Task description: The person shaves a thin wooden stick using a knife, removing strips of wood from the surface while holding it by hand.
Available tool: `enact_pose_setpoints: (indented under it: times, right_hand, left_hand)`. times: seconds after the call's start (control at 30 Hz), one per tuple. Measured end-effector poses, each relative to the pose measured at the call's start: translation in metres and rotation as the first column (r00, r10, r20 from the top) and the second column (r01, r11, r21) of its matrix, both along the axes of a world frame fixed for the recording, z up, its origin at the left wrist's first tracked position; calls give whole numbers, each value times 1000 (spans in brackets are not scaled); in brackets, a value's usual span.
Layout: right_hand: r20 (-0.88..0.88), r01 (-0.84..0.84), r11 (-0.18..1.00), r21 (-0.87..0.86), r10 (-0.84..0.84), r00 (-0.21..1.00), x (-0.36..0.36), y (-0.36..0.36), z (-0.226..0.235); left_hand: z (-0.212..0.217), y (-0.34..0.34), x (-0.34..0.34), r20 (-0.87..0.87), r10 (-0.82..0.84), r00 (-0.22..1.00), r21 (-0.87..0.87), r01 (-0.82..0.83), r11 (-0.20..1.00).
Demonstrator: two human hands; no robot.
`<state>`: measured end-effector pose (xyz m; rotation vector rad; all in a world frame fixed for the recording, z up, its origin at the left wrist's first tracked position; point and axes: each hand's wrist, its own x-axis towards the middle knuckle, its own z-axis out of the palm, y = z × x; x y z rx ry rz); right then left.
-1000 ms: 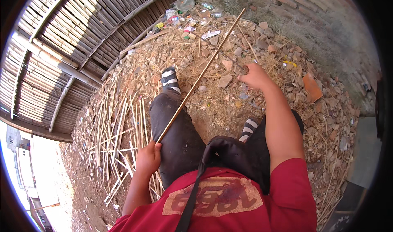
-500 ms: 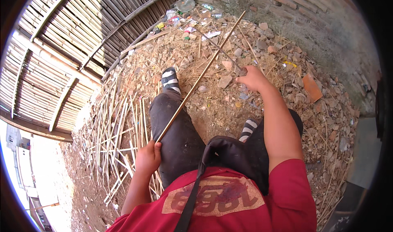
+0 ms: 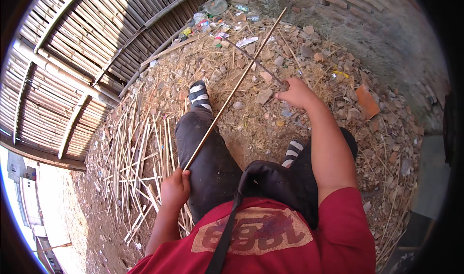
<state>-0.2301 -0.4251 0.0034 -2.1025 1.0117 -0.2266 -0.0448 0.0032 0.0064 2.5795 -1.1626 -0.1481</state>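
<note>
I sit on the ground with my legs stretched out in dark trousers and striped socks. My left hand (image 3: pixel 175 189) grips the near end of a long thin bamboo stick (image 3: pixel 232 93), which slants up and away over my left leg toward the brick wall. Out in front, my right hand (image 3: pixel 297 94) is closed on the handle of a long dark blade (image 3: pixel 251 61). The blade points up and left and crosses the stick near its far half.
A heap of split bamboo strips (image 3: pixel 140 163) lies to my left. A bamboo fence (image 3: pixel 72 56) runs along the left, and a brick wall (image 3: pixel 367 18) stands ahead. Litter (image 3: pixel 212 22), stones and an orange brick shard (image 3: pixel 367 102) dot the ground. A black bag (image 3: pixel 275 182) rests in my lap.
My right hand has lifted slightly from the rubble, and the dark blade now shows reaching out from it across the stick. The left hand and stick have barely moved.
</note>
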Motion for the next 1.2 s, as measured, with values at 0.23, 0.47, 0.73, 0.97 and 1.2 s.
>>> enact_pose_setpoints:
  times: [0.23,0.47,0.73,0.97,1.2]
  right_hand:
    - [-258,-439,893,-99,403,878,13,41,35]
    - [-144,11,996,83,1,990,-4,-6,13]
    - [-226,-413,911,-14,399,889,6,26,32]
    - [-87,-107,991,-82,100,991,-12,5,12]
    - [-202,-342,939,18,339,919,-9,17,41]
  left_hand:
    - [0,9,6,-28,-39,999,-13,39,999]
    - [7,6,8,-17,-24,1000,58,25,998]
    - [1,15,20,-48,-67,997,105,72,992]
    - [5,18,39,-101,-167,981,161,181,970]
    - [8,18,39,-39,-169,985,179,173,968]
